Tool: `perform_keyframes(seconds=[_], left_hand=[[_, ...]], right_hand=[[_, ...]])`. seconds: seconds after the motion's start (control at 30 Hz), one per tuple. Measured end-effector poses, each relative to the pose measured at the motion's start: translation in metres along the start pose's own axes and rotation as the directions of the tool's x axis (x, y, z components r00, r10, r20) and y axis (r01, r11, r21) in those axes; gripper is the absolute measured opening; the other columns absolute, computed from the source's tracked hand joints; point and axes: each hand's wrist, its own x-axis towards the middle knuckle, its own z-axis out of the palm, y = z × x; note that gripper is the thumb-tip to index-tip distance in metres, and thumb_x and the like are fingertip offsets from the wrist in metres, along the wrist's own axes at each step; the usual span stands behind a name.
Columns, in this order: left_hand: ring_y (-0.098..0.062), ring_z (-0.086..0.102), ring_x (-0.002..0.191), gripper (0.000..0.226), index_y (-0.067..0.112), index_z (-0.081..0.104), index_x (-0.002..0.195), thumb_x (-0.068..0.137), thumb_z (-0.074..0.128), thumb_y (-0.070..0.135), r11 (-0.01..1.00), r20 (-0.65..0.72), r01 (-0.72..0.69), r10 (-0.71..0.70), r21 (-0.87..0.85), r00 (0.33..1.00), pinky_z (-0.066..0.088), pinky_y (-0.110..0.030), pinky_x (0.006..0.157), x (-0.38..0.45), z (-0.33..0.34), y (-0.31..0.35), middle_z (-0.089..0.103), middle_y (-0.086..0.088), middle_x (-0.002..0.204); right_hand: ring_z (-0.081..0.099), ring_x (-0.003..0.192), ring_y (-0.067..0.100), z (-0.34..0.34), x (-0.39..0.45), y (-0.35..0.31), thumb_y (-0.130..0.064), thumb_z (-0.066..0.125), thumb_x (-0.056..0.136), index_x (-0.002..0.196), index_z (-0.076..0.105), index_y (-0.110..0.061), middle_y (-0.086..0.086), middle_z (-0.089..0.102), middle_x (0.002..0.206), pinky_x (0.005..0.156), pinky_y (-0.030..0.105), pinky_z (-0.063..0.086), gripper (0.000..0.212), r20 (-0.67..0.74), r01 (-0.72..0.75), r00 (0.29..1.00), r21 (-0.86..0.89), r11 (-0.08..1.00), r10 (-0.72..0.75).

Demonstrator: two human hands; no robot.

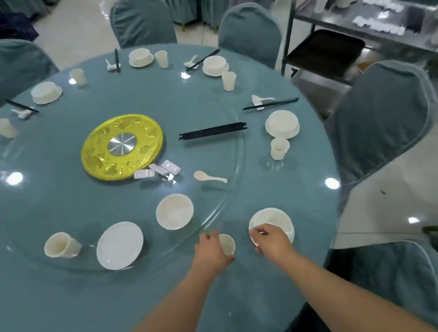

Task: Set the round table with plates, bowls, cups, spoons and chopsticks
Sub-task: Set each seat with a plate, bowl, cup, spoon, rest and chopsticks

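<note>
The left hand [212,250] grips a cup [227,244] upright on the tabletop [64,324] at six o'clock. Just beside it toward three o'clock, the right hand [272,240] pinches the near rim of a bowl on a plate [276,221]. This setting lacks utensils: the loose spoon [208,177] lies at twelve o'clock, its handle pointing toward four, nearer the right hand; the chopsticks bundle [212,131] lies crosswise beyond.

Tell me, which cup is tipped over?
The cup on the glass turntable, left of the bare plate. It leans with its mouth facing sideways; the other cups stand upright.
</note>
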Motion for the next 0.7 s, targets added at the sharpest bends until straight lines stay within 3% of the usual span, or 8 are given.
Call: perform_keyframes(seconds=[0.07, 0.13, 0.23, 0.33, 0.57, 0.7], left_hand=[[-0.032, 0.047, 0.121, 0.077, 0.018, 0.036, 0.139, 0.077, 0.073, 0.044, 1.000, 0.019, 0.004, -0.004, 0.020, 1.000, 0.039, -0.034, 0.103, 0.000, 0.006, 0.003, 0.035, -0.008, 0.133], [-0.033, 0.047, 0.122, 0.078, 0.017, 0.035, 0.140, 0.077, 0.074, 0.042, 0.999, 0.033, 0.013, -0.014, 0.038, 0.999, 0.039, -0.035, 0.103, 0.001, 0.011, 0.004, 0.035, -0.009, 0.135], [-0.035, 0.048, 0.122, 0.081, 0.016, 0.033, 0.141, 0.077, 0.075, 0.041, 0.998, 0.066, 0.046, -0.049, 0.050, 0.997, 0.042, -0.036, 0.103, 0.001, 0.015, 0.002, 0.036, -0.010, 0.136], [-0.034, 0.050, 0.122, 0.080, 0.015, 0.034, 0.140, 0.077, 0.076, 0.040, 0.997, 0.088, 0.065, -0.068, 0.031, 0.994, 0.044, -0.038, 0.102, 0.001, 0.016, -0.002, 0.036, -0.011, 0.136], [-0.035, 0.049, 0.122, 0.089, 0.014, 0.032, 0.140, 0.072, 0.081, 0.040, 0.998, 0.112, 0.068, -0.068, -0.004, 0.991, 0.045, -0.042, 0.101, 0.004, 0.016, -0.010, 0.037, -0.012, 0.134], [-0.034, 0.039, 0.130, 0.102, 0.019, 0.021, 0.149, 0.070, 0.079, 0.050, 0.997, 0.100, 0.080, -0.081, 0.011, 0.992, 0.040, -0.042, 0.106, 0.007, 0.005, -0.020, 0.035, -0.010, 0.139]], right_hand=[[0.060, 0.059, 0.015, -0.003, -0.001, 0.005, -0.023, 0.058, 0.093, 0.095, 0.066, -0.013, 0.002, 0.066, 0.085, 0.045, 0.012, 0.044, 0.013, -0.008, -0.013, 1.000, 0.019, 1.000, 0.013], [0.062, 0.062, 0.015, -0.004, 0.000, 0.009, -0.022, 0.058, 0.093, 0.093, 0.064, -0.015, -0.001, 0.064, 0.085, 0.042, 0.011, 0.042, 0.009, -0.008, -0.038, 0.999, 0.053, 0.998, 0.039], [0.070, 0.072, 0.025, -0.004, 0.003, 0.014, -0.026, 0.058, 0.091, 0.092, 0.064, -0.020, -0.007, 0.064, 0.084, 0.064, 0.026, 0.057, 0.009, 0.011, -0.062, 0.998, 0.035, 0.997, 0.062], [0.072, 0.079, 0.030, -0.003, 0.007, 0.015, -0.028, 0.057, 0.091, 0.093, 0.065, -0.021, -0.011, 0.064, 0.081, 0.080, 0.037, 0.056, 0.011, 0.023, -0.067, 0.998, 0.015, 0.998, 0.067], [0.072, 0.070, 0.022, 0.007, 0.011, 0.005, -0.032, 0.056, 0.091, 0.096, 0.066, -0.020, -0.006, 0.067, 0.080, 0.068, 0.026, 0.049, 0.017, 0.035, -0.045, 0.998, -0.058, 0.997, 0.047], [0.072, 0.073, 0.024, 0.015, 0.015, -0.005, -0.034, 0.057, 0.090, 0.088, 0.066, -0.022, 0.000, 0.069, 0.074, 0.067, 0.032, 0.053, 0.015, 0.042, -0.035, 0.998, -0.075, 0.997, 0.038]])
